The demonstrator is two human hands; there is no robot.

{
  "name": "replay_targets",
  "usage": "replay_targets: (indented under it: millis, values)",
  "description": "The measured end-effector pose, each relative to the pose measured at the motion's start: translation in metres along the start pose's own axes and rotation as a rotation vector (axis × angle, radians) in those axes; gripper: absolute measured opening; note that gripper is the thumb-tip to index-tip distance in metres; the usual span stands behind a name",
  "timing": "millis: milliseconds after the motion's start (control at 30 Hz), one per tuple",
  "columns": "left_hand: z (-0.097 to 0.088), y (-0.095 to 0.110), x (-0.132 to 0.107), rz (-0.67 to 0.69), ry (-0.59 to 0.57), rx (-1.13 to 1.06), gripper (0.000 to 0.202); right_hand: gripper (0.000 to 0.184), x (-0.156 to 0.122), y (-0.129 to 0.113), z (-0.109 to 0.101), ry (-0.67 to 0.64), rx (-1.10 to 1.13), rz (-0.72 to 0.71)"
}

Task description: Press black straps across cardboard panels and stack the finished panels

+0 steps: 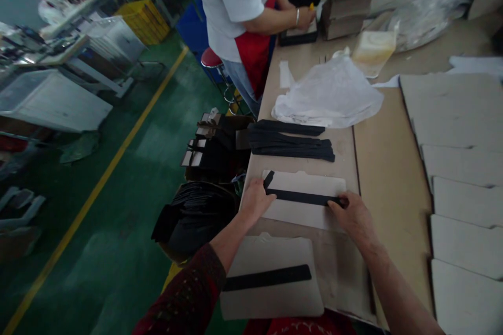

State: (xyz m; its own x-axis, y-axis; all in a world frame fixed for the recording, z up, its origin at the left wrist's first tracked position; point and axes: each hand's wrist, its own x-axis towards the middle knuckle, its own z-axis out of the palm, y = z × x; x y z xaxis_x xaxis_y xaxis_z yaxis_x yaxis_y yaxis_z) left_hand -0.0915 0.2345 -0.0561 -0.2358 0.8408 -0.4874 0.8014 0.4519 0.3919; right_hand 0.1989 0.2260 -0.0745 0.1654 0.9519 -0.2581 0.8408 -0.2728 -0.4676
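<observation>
A black strip (302,197) lies lengthwise across a pale flat panel (314,180) on the table. At its right end, my right hand (351,213) pinches the strip between thumb and fingers. My left hand (255,200) is at the strip's left end, thumb pressed on it; a short black end piece (269,179) sticks up there at an angle. Its other fingers are partly hidden. Nearer to me, a second pale panel (271,303) bears another black strip (271,277). Beyond my hands lie bundled black strips (293,146).
Overlapping pale panels (463,167) cover the table's right side. A white plastic bag (330,91) sits beyond the strips. Boxes of black pieces (196,214) stand on the floor at left. Across the table corner, a person in a red apron (255,57) works near stacked boards (353,0).
</observation>
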Motion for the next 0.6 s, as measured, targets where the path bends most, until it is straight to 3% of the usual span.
replay_targets:
  millis: [67, 233, 433, 533, 600]
  values:
    - [-0.004, -0.006, -0.012, -0.029, 0.035, 0.001, 0.049, 0.041, -0.009, 0.003, -0.003, 0.071, -0.043, -0.035]
    - [0.000, -0.017, -0.026, -0.132, 0.034, -0.034, 0.043, 0.048, -0.020, 0.004, 0.002, 0.122, -0.135, -0.051]
    - [0.006, -0.025, -0.012, -0.220, -0.025, -0.193, 0.033, 0.049, 0.001, 0.012, -0.011, 0.033, 0.216, 0.268]
    - [0.004, -0.021, -0.009, -0.195, -0.091, -0.306, 0.024, 0.042, 0.002, 0.013, -0.021, -0.064, 0.411, 0.247]
    - [-0.006, -0.012, -0.011, -0.150, -0.110, -0.367, 0.022, 0.041, -0.004, 0.006, -0.028, -0.049, 0.495, 0.223]
